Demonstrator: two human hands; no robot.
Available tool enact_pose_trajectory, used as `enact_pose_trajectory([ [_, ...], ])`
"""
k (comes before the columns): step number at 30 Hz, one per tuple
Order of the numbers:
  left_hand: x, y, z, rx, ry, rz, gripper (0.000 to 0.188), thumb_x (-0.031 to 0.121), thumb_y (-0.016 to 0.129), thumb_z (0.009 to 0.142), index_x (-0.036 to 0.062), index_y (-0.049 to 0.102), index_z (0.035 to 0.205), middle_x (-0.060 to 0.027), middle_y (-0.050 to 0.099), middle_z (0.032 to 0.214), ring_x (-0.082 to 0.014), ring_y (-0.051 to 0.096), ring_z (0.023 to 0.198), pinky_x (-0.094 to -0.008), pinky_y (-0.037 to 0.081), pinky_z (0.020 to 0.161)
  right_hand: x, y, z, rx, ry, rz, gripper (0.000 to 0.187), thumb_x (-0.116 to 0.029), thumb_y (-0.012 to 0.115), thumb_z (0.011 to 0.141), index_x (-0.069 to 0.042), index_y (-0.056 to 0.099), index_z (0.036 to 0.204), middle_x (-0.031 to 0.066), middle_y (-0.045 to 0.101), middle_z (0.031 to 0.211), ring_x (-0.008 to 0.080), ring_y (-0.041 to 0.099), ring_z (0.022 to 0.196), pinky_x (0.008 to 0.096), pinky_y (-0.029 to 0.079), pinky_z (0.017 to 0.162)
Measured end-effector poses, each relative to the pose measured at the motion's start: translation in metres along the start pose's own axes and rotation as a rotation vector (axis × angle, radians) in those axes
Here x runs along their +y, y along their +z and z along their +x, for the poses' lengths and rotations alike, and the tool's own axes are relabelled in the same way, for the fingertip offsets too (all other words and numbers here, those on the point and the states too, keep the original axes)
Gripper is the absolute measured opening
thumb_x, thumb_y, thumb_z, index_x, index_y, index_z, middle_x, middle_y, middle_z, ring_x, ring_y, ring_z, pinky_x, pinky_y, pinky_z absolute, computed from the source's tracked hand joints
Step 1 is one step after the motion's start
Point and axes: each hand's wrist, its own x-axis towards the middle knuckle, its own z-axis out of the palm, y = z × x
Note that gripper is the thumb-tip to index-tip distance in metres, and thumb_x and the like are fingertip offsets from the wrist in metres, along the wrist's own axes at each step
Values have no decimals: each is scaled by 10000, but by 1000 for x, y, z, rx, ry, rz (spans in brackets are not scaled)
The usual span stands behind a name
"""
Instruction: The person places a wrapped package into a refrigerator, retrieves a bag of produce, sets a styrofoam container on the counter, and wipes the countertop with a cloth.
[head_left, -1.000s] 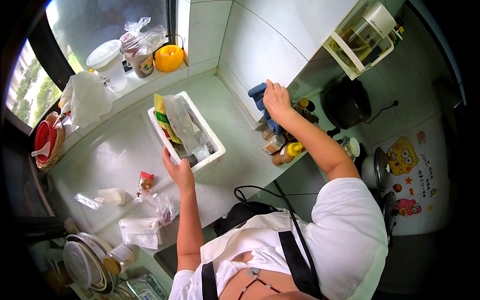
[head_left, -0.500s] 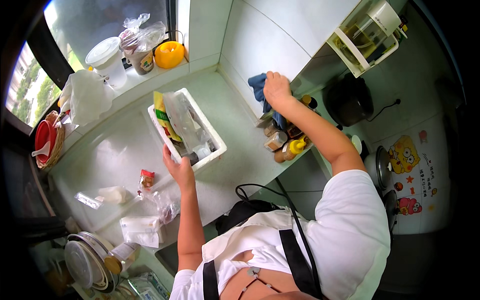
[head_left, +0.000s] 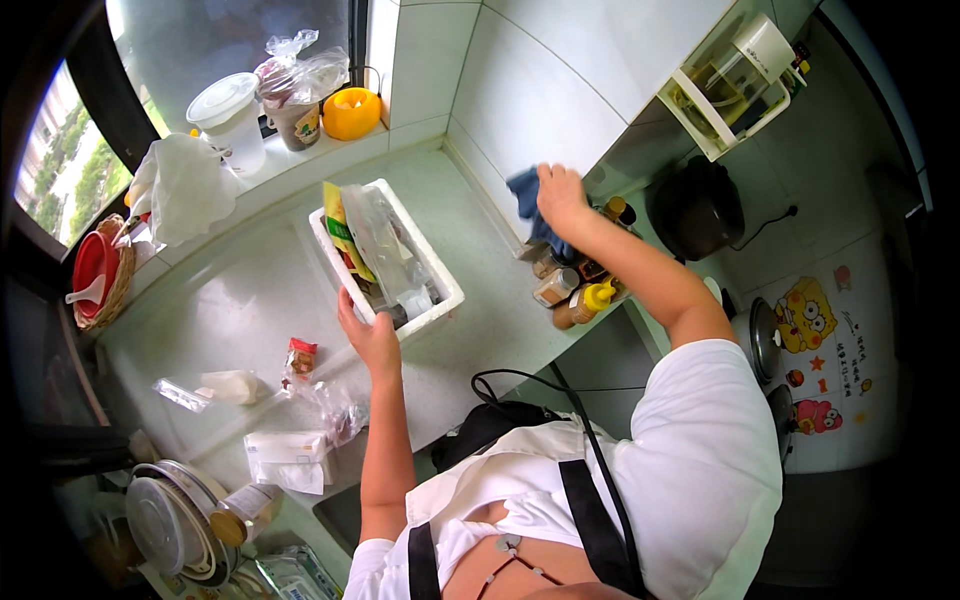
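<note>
My left hand (head_left: 372, 338) grips the near left rim of a white foam box (head_left: 430, 318), thumb inside and fingers along the outer wall. Inside the box lie a yellow-green packet (head_left: 345, 232) and clear plastic bags (head_left: 372, 235); whatever lies beneath them is hidden. Bunched in my closed right hand (head_left: 563, 200) is a blue cloth (head_left: 525, 196), in front of the white wall tiles (head_left: 540, 90). Whether the cloth touches the tiles I cannot tell. Just below that hand stand several seasoning bottles (head_left: 555, 287), including a yellow-capped one (head_left: 598, 296).
On the counter (head_left: 220, 320) lie a red snack packet (head_left: 299, 358), plastic bags (head_left: 335, 412) and a tissue pack (head_left: 285, 458). The sill holds a lidded plastic tub (head_left: 228, 125) and an orange container (head_left: 350, 113). Plates (head_left: 170, 520) stand at lower left, a black pot (head_left: 697, 205) at right.
The view has shifted slightly. My right hand and the blue cloth have come a little lower along the wall, nearer the bottles. My left hand keeps its hold on the foam box.
</note>
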Motion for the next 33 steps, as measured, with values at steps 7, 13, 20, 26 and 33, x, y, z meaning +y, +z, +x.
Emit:
enact_pose_trajectory([
  [7, 5, 0, 0, 12, 8, 43, 639, -37, 459, 644, -49, 372, 1276, -184, 429, 1226, -306, 395, 1191, -358, 287, 1024, 28, -5, 24, 266, 194, 17, 184, -174, 582, 745, -127, 680, 893, 2, 462, 989, 180, 457, 906, 307, 378, 681],
  [13, 3, -1, 0, 26, 29, 80, 635, -37, 454, 648, -33, 382, 1279, -181, 435, 1224, -308, 411, 1179, -358, 300, 1015, 4, 6, -3, 101, 16, 1, 160, -149, 529, 781, -109, 657, 867, 36, 465, 1015, 180, 464, 903, 293, 400, 678],
  [20, 7, 2, -1, 34, 13, 67, 629, -38, 462, 648, -38, 386, 1272, -177, 442, 1221, -301, 412, 1180, -358, 294, 1018, 34, -9, 14, 252, 184, 45, 159, -141, 530, 784, -93, 631, 897, 18, 476, 1000, 168, 482, 883, 278, 409, 661],
  [26, 3, -3, 0, 30, 35, 92, 623, -35, 468, 651, -35, 386, 1269, -178, 443, 1217, -302, 408, 1181, -357, 295, 1018, 12, -5, 15, 106, 58, 3, 193, -162, 545, 782, -83, 645, 926, 33, 472, 1023, 184, 477, 926, 290, 410, 702],
  [33, 7, 1, 0, 12, 81, 142, 617, -34, 465, 653, -36, 381, 1265, -186, 440, 1214, -323, 405, 1176, -365, 297, 1016, 8, 3, 9, 34, 12, -16, 232, -145, 518, 803, -81, 625, 1000, 67, 493, 1051, 199, 488, 936, 309, 417, 714],
])
